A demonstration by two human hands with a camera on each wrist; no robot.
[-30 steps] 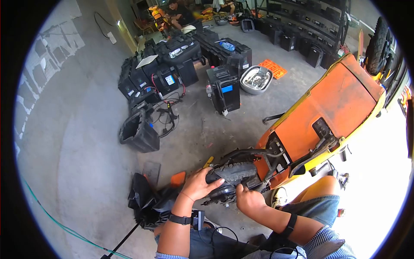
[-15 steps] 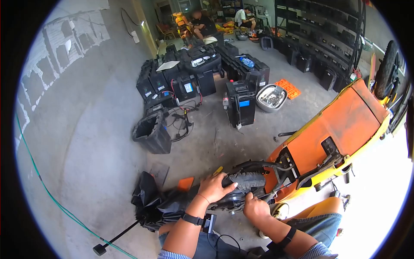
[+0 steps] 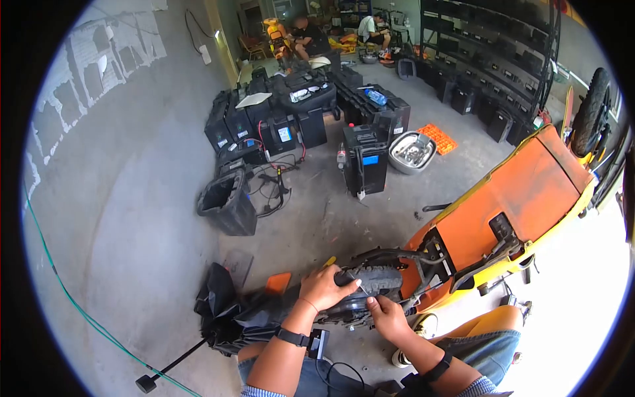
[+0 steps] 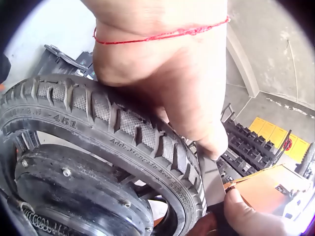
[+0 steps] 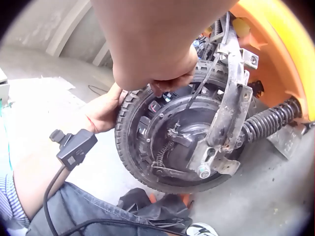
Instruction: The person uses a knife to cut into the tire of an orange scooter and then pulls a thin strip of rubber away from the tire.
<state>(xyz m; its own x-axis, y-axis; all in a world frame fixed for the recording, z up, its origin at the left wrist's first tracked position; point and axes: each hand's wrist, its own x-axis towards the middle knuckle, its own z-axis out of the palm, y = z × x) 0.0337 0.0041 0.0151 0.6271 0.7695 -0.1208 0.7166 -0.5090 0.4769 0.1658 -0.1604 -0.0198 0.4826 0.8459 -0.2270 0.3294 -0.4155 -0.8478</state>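
Observation:
A black knobby tyre (image 3: pixel 383 278) on a spoked wheel sits at the end of a tipped-over orange scooter (image 3: pixel 483 205). My left hand (image 3: pixel 322 288) grips the tyre from the left, palm on the tread and thumb pointing toward the other hand. Close to the wheel's near side, my right hand (image 3: pixel 390 319) has its thumb raised over curled fingers. A flat grey strip (image 4: pixel 211 181) runs beside the tread down to the right thumb (image 4: pixel 241 209), which pinches it. In the right wrist view, the right fingers (image 5: pixel 170 84) curl at the rim, beside the round hub (image 5: pixel 167 123).
A spring shock absorber (image 5: pixel 270 120) and metal bracket (image 5: pixel 229 118) flank the wheel. Black bags (image 3: pixel 221 311) and an orange piece (image 3: pixel 278 283) lie left. Farther off are battery boxes (image 3: pixel 365 159), an open black bin (image 3: pixel 228 204), a metal basin (image 3: pixel 413 151) and shelving (image 3: pixel 489 53).
The head view has swung, shifting the scene rightward and down, then nearly settled. My right hand has moved slightly up and left, its thumb now raised. My left hand stays on the tyre.

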